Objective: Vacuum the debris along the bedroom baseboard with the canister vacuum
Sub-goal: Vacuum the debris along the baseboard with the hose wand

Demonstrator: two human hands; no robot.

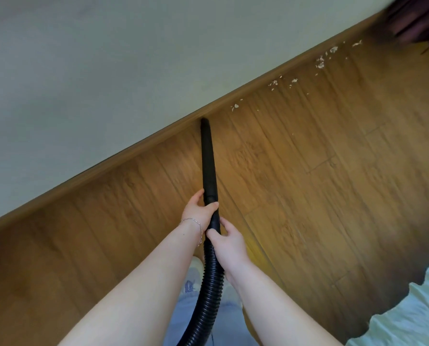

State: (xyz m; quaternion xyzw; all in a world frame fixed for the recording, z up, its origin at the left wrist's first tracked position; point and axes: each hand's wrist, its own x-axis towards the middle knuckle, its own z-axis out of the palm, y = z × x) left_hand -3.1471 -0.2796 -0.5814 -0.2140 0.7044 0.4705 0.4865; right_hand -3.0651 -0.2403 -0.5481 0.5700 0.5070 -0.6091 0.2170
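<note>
Gripping the crevice nozzle (207, 156) with left hand (198, 208) and right hand (227, 237) closed, tip at the baseboard (133, 148), I judge the sweep underway; next, slide right toward the debris (319, 63).

You had nothing to read here: no words, labels, brand marks, numbers or signs showed on anything in view.
</note>
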